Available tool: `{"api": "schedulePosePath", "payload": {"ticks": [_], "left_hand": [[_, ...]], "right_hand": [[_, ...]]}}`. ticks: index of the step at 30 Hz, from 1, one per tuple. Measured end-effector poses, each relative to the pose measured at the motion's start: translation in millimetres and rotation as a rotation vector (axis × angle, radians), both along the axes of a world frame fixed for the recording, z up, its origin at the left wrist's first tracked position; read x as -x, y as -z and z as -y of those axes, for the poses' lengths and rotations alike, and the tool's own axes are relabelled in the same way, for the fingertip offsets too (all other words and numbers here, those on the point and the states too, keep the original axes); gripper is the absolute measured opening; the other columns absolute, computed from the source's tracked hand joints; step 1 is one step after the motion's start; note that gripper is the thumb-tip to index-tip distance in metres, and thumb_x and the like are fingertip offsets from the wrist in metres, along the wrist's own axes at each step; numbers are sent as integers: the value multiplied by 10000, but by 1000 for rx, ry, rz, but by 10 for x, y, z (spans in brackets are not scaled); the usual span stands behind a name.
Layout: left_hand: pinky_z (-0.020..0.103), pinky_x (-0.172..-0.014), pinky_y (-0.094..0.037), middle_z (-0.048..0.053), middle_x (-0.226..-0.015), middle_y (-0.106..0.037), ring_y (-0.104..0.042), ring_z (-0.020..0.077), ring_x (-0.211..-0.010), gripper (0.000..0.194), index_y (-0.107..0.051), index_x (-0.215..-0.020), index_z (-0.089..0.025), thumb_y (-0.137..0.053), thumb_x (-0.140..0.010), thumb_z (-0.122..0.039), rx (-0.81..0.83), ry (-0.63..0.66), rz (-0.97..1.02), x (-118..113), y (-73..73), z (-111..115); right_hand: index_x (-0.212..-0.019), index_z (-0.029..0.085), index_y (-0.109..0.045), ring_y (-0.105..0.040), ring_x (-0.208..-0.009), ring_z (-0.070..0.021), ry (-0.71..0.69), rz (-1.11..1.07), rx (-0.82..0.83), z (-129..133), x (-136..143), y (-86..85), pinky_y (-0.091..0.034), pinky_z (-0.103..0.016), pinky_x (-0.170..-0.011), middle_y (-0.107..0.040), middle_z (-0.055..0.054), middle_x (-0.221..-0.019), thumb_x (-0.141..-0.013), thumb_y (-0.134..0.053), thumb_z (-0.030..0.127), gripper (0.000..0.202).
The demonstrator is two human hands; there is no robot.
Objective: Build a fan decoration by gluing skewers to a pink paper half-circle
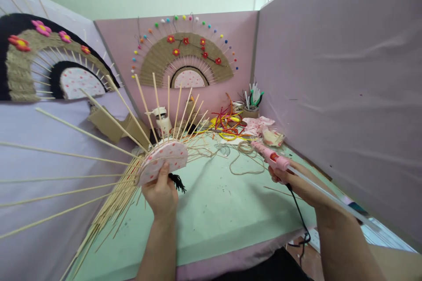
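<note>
My left hand grips a half-round fan base covered in pale pink cloth with red dots, thumb on its front face. Thin wooden sticks fan out from its curved edge, upward and to the left. A black tassel shows beside that hand; what it hangs from is hidden. On the right, my right hand is closed around a pink hot glue gun, its nozzle toward the back of the table. A long clear glue stick sticks out of its rear, and a black cord hangs below.
A pile of loose sticks lies at the table's left. Twine, coloured pipe cleaners, dotted cloth and a tool pot stand behind. Finished fans hang on the partitions. A lilac partition bounds the right.
</note>
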State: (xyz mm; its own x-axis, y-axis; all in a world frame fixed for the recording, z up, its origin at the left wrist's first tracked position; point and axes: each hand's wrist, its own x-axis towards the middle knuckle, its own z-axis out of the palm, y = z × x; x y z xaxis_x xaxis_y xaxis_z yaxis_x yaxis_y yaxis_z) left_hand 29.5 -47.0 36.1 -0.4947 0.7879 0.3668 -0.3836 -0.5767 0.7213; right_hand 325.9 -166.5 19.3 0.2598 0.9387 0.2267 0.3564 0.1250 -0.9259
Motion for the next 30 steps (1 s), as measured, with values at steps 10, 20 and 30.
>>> {"api": "schedulePosePath", "payload": {"ticks": [10, 20, 30], "left_hand": [[429, -975, -518, 11, -922, -702, -670, 209, -1004, 275, -653, -896, -199, -789, -662, -244, 11, -128, -14, 153, -36, -30], [469, -917, -556, 50, -956, -703, -686, 263, -999, 277, -664, -882, -194, -794, -639, -220, -104, -141, -116, 243, -182, -62], [335, -691, -560, 15, -974, -688, -676, 216, -940, 248, -640, -908, -253, -771, -698, -270, -83, -14, -77, 305, -255, -56]], "right_hand": [[-752, 206, -562, -446, -649, -139, -116, -74, 89, -31, 100, 10, -397, -263, -585, -497, 6, -706, -836, -592, 551, 356], [-790, 217, -529, -434, -686, -159, -148, 2, 114, -17, 174, 5, -381, -267, -601, -482, -5, -745, -889, -481, 610, 407], [-750, 212, -507, -407, -656, -145, -187, -16, 69, -42, 219, 46, -363, -264, -599, -462, 8, -715, -896, -463, 612, 428]]}}
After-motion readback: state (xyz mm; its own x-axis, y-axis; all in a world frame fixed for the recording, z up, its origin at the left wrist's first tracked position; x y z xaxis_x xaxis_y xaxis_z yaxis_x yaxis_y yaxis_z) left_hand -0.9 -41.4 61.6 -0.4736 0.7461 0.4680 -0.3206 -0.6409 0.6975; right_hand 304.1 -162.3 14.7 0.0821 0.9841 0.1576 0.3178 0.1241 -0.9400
